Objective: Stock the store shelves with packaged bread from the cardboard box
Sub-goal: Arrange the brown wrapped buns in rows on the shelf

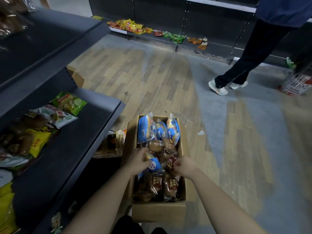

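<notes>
My left hand [137,160] and right hand [184,166] reach down beside the long dark shelf [81,142], into the open cardboard box [158,211] on the floor. Left fingers curl round a blue bread packet [155,163]; right fingers pinch a brown bread packet [170,164].

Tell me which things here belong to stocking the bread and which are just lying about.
Part of the job: cardboard box, blue bread packs, brown bread packs, left shelf, left hand gripping a blue-label pack, right hand pinching a brown pack.
Just lying about: far-shelf snack packets, paper scrap, red-and-white container.
</notes>
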### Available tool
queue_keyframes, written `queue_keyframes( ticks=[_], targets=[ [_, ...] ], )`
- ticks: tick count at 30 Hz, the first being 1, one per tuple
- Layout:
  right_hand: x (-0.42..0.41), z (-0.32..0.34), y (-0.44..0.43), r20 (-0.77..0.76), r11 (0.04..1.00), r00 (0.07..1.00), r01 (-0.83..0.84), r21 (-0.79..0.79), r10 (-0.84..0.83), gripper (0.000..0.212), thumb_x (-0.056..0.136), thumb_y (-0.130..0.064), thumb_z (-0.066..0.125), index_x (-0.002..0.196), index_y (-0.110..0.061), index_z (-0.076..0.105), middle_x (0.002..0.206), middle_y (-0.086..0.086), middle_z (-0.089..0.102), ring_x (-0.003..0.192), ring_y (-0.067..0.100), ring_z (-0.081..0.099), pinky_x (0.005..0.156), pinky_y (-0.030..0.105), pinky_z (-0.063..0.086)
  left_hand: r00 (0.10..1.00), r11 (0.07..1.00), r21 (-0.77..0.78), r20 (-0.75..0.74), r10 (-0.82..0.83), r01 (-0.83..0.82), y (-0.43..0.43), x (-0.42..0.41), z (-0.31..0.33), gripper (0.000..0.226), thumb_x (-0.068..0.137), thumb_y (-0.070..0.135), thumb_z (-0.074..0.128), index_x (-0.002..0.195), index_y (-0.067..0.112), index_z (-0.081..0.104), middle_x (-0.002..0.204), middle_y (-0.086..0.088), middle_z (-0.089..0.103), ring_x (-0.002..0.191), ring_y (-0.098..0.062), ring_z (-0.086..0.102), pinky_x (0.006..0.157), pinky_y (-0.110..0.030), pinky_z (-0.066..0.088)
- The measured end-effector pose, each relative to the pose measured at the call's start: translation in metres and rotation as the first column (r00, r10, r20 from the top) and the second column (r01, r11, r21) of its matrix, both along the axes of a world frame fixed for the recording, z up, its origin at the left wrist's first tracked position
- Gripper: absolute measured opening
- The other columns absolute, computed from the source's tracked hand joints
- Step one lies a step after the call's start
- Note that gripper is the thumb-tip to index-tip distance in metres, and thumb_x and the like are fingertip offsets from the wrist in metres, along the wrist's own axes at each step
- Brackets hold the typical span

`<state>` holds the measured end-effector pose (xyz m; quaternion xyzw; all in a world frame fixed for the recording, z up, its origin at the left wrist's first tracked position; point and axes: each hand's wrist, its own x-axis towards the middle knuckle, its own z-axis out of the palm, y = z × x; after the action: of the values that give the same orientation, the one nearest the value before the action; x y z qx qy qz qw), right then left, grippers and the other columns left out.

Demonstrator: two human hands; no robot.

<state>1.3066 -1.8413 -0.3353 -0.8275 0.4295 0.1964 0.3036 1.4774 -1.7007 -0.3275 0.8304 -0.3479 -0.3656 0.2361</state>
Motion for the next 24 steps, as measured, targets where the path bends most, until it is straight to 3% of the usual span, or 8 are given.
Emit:
queue_keyframes(
  ticks=[2,4,7,11,14,17,21,24],
  targets=[
    [0.0,0.015,-0.004,0.034,0.999,0.999,0.034,-0.013,-0.033,0.011,0.086,-0.025,0.065,0.094,-0.024,0.073,0.093,-0.004,0.069,0.093,0.016,0.065,0.073,0.024,0.048,1.0,1.0,-0.02,0.001,-0.003,0.003,-0.002,0.001,0.013,0.058,0.088,0.022,0.069,0.142,0.025,0.045,0.142,-0.001,0.046,0.125,-0.02,0.05,0.091,-0.03,0.05],
    [-0.001,0.032,-0.009,0.089,0.997,0.993,0.073,-0.01,-0.072,0.02,0.083,-0.025,0.07,0.103,-0.024,0.071,0.097,-0.007,0.067,0.091,0.012,0.062,0.072,0.023,0.048,1.0,0.999,-0.043,0.014,-0.006,0.007,-0.003,0.001,0.03,0.058,0.089,0.024,0.069,0.142,0.024,0.045,0.141,-0.002,0.048,0.124,-0.019,0.051,0.092,-0.03,0.049],
    [0.001,0.062,-0.014,0.165,0.997,0.983,0.08,-0.02,-0.076,0.01,0.085,-0.014,0.069,0.09,-0.023,0.069,0.085,-0.009,0.06,0.082,0.01,0.057,0.056,0.014,0.036,1.0,0.997,-0.08,-0.006,-0.01,0.01,-0.006,0.001,0.058,0.06,0.089,0.023,0.069,0.143,0.026,0.044,0.142,-0.002,0.047,0.122,-0.019,0.053,0.094,-0.035,0.052],
    [0.006,0.108,-0.02,0.292,0.992,0.951,0.119,-0.051,-0.1,0.029,0.082,-0.006,0.068,0.067,-0.026,0.054,0.07,-0.008,0.059,0.075,0.016,0.06,0.057,0.019,0.038,0.999,0.994,-0.105,0.035,-0.036,0.039,-0.012,0.001,0.101,0.063,0.09,0.026,0.069,0.146,0.026,0.04,0.145,0.0,0.045,0.125,-0.019,0.051,0.095,-0.034,0.05],
    [0.01,0.147,-0.022,0.406,0.984,0.906,0.163,-0.077,-0.118,0.03,0.082,-0.004,0.068,0.067,-0.025,0.052,0.068,-0.01,0.055,0.075,0.016,0.056,0.056,0.015,0.034,0.995,0.985,-0.15,0.076,-0.07,0.081,-0.02,0.002,0.135,0.063,0.09,0.026,0.068,0.147,0.023,0.041,0.143,-0.004,0.048,0.125,-0.019,0.051,0.096,-0.031,0.046],
    [0.013,0.182,-0.026,0.505,0.967,0.851,0.231,-0.11,-0.145,0.022,0.083,-0.005,0.07,0.078,-0.018,0.052,0.077,-0.004,0.057,0.076,0.016,0.052,0.058,0.023,0.031,0.98,0.979,-0.152,0.166,-0.107,0.133,-0.028,0.004,0.169,0.057,0.09,0.027,0.065,0.143,0.021,0.045,0.127,-0.006,0.057,0.107,-0.019,0.058,0.09,-0.032,0.049],
    [0.016,0.217,-0.033,0.597,0.945,0.776,0.314,-0.088,-0.202,0.022,0.082,-0.005,0.071,0.088,-0.015,0.053,0.084,0.003,0.059,0.078,0.018,0.052,0.063,0.023,0.03,0.968,0.975,-0.16,0.223,-0.114,0.152,-0.033,0.005,0.207,0.059,0.092,0.031,0.063,0.146,0.02,0.042,0.137,-0.005,0.053,0.119,-0.021,0.054,0.096,-0.031,0.045],
    [0.019,0.238,-0.039,0.625,0.939,0.751,0.334,-0.08,-0.213,0.023,0.081,-0.004,0.072,0.087,-0.016,0.053,0.086,0.003,0.061,0.08,0.018,0.053,0.065,0.023,0.031,0.972,0.97,-0.189,0.205,-0.115,0.155,-0.036,0.009,0.226,0.061,0.091,0.032,0.064,0.147,0.023,0.04,0.138,-0.002,0.054,0.118,-0.019,0.056,0.097,-0.035,0.047]
  ],
)
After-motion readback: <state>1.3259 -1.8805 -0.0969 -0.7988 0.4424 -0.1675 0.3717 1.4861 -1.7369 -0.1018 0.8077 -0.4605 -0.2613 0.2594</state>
